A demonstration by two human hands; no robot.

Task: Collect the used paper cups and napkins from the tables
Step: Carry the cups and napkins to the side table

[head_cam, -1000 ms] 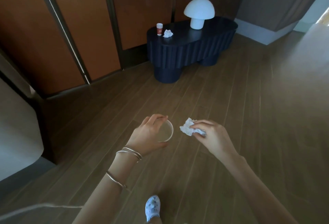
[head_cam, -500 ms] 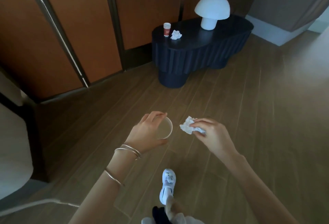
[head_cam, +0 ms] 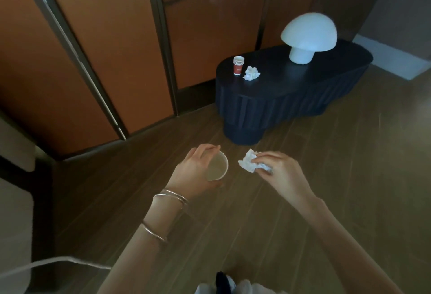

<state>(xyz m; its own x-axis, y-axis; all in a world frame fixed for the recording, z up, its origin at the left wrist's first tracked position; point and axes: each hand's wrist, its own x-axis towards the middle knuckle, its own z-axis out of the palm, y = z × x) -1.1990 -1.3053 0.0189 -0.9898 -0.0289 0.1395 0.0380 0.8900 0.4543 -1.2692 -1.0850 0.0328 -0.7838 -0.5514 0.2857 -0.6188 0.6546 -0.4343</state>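
We carry one round of pickings already: our left hand [head_cam: 198, 170] is wrapped around a pale, open-topped paper cup [head_cam: 217, 165], fingers closed on its wall, and our right hand [head_cam: 277, 171] pinches a crumpled white paper napkin [head_cam: 248, 164] between thumb and fingertips. Both are held above the brown wood-plank floor [head_cam: 326, 200], near each other but not touching.

More is left, we judge. Ahead, on the dark ribbed oval side table [head_cam: 291, 97], a small red-and-white paper cup [head_cam: 238, 65] stands upright with a second crumpled white napkin [head_cam: 251, 73] just beside it, well apart from the white mushroom-shaped lamp [head_cam: 307, 37] at the table's other end. With both hands full, nesting cups or tucking the napkins inside seems needed. No bin is visible.
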